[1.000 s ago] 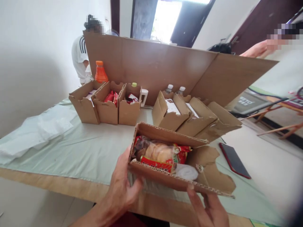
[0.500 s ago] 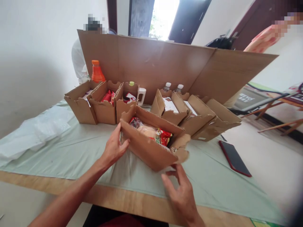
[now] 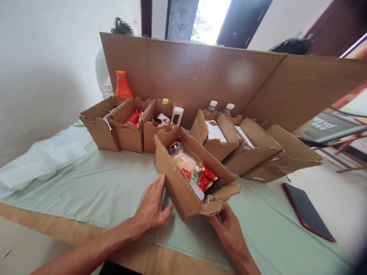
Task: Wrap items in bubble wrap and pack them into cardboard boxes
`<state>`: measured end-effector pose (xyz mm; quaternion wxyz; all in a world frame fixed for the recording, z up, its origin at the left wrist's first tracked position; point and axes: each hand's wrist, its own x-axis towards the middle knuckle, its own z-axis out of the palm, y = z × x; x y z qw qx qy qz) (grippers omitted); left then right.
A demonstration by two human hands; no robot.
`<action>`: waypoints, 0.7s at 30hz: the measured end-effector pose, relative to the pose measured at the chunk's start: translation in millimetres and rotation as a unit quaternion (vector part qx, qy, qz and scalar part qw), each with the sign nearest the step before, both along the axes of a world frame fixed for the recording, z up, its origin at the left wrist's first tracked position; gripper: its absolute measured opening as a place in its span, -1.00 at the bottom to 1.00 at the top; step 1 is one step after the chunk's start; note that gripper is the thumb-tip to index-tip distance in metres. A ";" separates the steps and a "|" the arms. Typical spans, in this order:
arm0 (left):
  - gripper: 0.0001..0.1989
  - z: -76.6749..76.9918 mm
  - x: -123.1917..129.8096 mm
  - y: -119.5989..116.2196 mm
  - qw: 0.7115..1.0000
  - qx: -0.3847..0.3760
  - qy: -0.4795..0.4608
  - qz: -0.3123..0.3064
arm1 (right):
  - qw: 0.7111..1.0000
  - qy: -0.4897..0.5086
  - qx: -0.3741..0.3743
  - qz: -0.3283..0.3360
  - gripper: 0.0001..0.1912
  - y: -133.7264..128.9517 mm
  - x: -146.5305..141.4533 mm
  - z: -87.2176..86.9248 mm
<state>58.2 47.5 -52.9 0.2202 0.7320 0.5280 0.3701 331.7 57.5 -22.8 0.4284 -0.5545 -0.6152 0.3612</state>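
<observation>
Midway along a pale green tablecloth (image 3: 111,187), an open cardboard box (image 3: 179,191) holding a red snack packet (image 3: 202,177) is before two groups of cardboard bins (image 3: 129,136). The left hand (image 3: 150,208), fingers loosely extended, is at the box's side; the right hand (image 3: 231,227) meets its near end, grip unclear.

Daylight (image 3: 210,19) glares between 2 dark panels (image 3: 242,25) beside white walls (image 3: 51,46).

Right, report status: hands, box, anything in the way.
Left hand open, at left side of box. Right hand at its near end, grip partly hidden. Box open-topped, snack packet inside. Other boxes close behind.
</observation>
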 end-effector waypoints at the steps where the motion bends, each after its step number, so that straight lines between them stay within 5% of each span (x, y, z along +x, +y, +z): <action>1: 0.03 0.5 1.1 -0.1 0.999 -0.007 0.013 -0.033 | 1.000 -0.024 -0.001 -0.019 -0.47 -7.2 1.4 -4.1; 5: 0.12 2.1 6.8 -3.4 0.994 -0.009 0.032 -0.106 | 0.993 -0.109 0.012 -0.047 -0.56 -23.9 5.3 -10.8; 13: -0.26 6.6 3.9 -2.8 0.998 -0.025 -0.012 -0.057 | 0.983 -0.165 0.072 0.021 -0.72 4.8 -15.3 16.4; 21: -0.73 38.8 -14.7 70.7 0.993 -0.072 0.068 0.059 | 0.967 -0.210 0.144 -0.016 -0.67 49.8 -23.5 -4.0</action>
